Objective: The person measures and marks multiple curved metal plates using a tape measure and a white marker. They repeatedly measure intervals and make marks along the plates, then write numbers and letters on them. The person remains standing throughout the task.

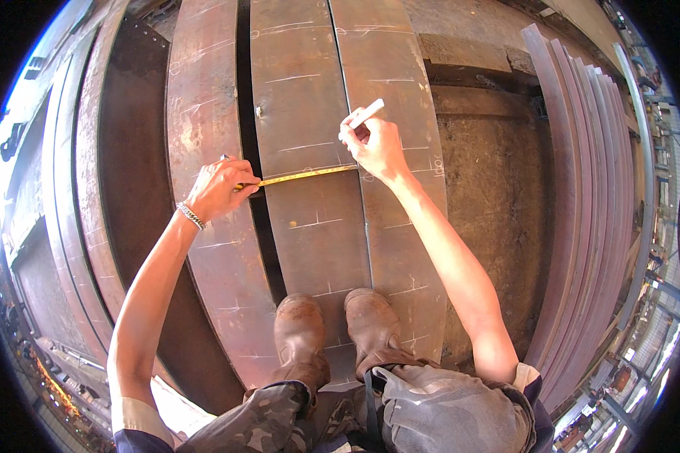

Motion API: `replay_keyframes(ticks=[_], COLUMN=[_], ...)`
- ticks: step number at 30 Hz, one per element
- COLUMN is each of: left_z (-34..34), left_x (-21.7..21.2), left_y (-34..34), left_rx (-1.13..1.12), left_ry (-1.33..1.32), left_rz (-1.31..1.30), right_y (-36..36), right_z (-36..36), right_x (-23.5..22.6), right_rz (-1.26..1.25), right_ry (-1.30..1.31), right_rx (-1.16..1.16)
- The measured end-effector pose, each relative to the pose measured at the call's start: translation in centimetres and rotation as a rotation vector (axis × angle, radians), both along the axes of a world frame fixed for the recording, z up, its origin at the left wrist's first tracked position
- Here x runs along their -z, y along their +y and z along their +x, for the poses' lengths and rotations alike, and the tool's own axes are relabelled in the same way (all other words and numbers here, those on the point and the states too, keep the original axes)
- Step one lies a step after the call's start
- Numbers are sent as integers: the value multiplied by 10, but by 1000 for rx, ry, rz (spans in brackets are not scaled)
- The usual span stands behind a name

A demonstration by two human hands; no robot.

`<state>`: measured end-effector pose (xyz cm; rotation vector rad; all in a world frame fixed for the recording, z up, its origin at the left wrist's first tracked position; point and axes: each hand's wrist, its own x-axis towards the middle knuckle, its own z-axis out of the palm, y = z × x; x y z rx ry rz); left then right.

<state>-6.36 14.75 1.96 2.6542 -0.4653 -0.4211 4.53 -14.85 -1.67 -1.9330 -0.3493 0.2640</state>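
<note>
Yellow tape measure (307, 176) spans the middle steel plate (298, 106), left hand (221, 187) pinching it by the left edge, seemingly to hold it straight, while the right hand (378, 151) grips a white marking stick (369, 112) over the right edge.

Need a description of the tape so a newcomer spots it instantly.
Find the long metal plate between the wide dark gap and the thin seam, ahead of the boots. The tape crosses it from the left hand to near the right hand. Unlike the thin white marks around it, it is a bright yellow strip.
</note>
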Motion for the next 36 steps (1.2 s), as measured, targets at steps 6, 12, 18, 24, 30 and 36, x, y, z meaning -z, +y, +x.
replay_keyframes(ticks=[6,12,18,24,30,36], left_z=[1,2,4,2,1,1], left_x=[2,2,4,4,7,9], left_y=[1,2,1,2,2,2], left_rx=[6,21,27,4,6,-21], left_ry=[-4,-36,-28,-17,-59,-36], left_rz=[24,40,46,51,15,27], right_y=[10,36,67,94,99,100], right_z=[-2,-9,-14,-14,-18,-19], right_x=[-4,1,7,17,23,25], right_rz=[-12,53,-36,-120,-147,-174], right_ry=[23,154,454,388,349,292], right_rx=[-48,-172,-254,-336,-363,-382])
